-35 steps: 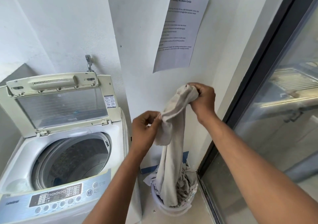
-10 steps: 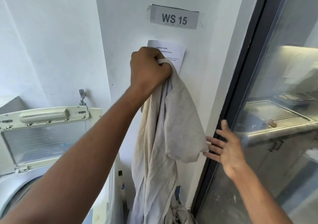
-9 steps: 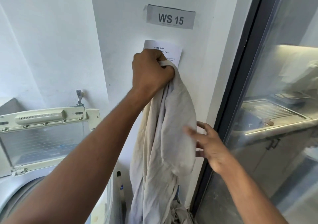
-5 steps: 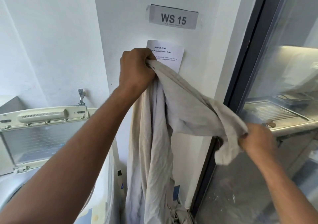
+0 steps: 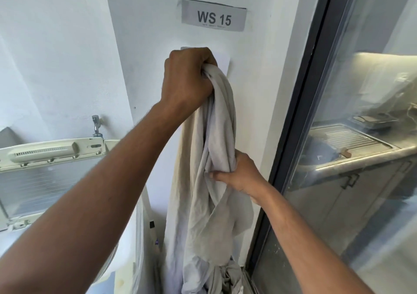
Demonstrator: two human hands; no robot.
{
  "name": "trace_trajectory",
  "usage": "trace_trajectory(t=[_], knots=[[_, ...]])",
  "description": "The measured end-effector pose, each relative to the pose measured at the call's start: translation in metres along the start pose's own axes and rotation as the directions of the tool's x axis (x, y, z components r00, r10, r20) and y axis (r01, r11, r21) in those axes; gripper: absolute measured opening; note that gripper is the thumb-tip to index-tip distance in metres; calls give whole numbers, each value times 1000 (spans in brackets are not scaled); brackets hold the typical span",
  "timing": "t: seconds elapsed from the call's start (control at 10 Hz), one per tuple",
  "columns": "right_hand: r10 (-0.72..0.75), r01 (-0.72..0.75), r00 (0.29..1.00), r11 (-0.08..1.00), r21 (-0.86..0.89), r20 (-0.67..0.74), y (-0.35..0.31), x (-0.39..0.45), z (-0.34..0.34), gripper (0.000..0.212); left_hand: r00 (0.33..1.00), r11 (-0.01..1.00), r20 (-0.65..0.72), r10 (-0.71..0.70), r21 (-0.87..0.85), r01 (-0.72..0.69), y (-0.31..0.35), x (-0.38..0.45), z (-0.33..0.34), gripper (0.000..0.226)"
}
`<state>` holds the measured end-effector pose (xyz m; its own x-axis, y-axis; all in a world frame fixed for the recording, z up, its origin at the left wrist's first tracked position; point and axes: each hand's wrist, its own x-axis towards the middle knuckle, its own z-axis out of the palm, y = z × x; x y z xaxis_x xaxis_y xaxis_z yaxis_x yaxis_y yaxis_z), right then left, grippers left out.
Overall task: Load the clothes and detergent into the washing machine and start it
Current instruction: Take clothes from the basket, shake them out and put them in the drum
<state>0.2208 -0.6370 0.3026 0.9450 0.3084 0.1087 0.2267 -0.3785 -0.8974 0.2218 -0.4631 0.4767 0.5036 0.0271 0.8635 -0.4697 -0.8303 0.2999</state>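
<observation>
A long beige-grey cloth (image 5: 200,214) hangs in front of the white wall. My left hand (image 5: 187,79) grips its bunched top end high up, over a sheet of paper taped to the wall. Lower down, my right hand (image 5: 239,174) holds the cloth's right edge, thumb pressed across the folds. More crumpled clothes (image 5: 225,278) lie at the bottom, where the cloth's lower end reaches. The washing machine (image 5: 126,244) stands at the left with its lid (image 5: 45,172) raised; my left arm hides its drum.
A "WS 15" sign (image 5: 214,18) is stuck on the wall above my hands. A tap (image 5: 96,124) sticks out behind the machine. A dark-framed glass door (image 5: 300,122) closes off the right side, with a kitchen counter and sink behind it.
My right hand has let go of the cloth's corner that it had pulled out to the right and moved back in, now holding the hanging cloth lower down. My left hand stays high.
</observation>
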Motion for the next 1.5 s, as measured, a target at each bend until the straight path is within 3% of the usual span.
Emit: trace_trajectory(t=[0.2,0.3,0.4,0.5,0.6,0.7,0.8,0.9,1.0,1.1,1.2,1.3,1.4,1.5], knots=[[-68,75,976,997,25,-207,4,2,-38,21,1000,1000,-6,-5,2,5,-17,4,-19,32],[-140,147,945,989,3,-295,-11,-7,-74,24,999,998,26,43,45,-44,-24,5,-26,43],[-46,49,992,999,20,-119,-32,-19,-99,38,996,995,41,75,57,-77,-26,6,-26,48],[87,-108,978,989,101,188,-46,-29,-97,49,998,998,-21,54,13,-54,-23,7,-18,44],[-83,21,982,939,344,168,-54,-34,-71,42,997,998,-77,13,-59,-17,-22,4,-8,36],[-201,227,974,844,486,-105,-58,-20,-43,43,993,987,-86,-78,-145,65,-15,2,1,16],[-200,289,944,884,366,-263,-56,1,-22,72,991,976,-101,-85,-211,63,3,-1,8,11],[-134,206,962,928,310,-237,-50,13,-8,103,996,951,-84,-24,-309,-3,29,-6,9,14],[-11,52,983,973,225,-182,-45,22,6,87,995,928,6,104,-360,-95,51,-11,11,18],[112,-77,987,957,279,-115,-26,36,9,55,971,906,102,218,-392,-163,56,-19,9,21],[273,-160,946,862,481,-175,-17,36,4,45,965,879,100,241,-444,-173,40,-31,-2,39],[241,68,939,571,818,-246,-57,48,12,45,997,889,14,75,-455,-60,13,-66,-4,109],[177,70,967,514,855,-186,-69,56,10,43,954,915,240,-181,-316,253,-17,-122,23,169],[39,108,991,351,930,-130,-77,66,3,8,754,816,505,-420,-154,557,-33,-160,51,160]])
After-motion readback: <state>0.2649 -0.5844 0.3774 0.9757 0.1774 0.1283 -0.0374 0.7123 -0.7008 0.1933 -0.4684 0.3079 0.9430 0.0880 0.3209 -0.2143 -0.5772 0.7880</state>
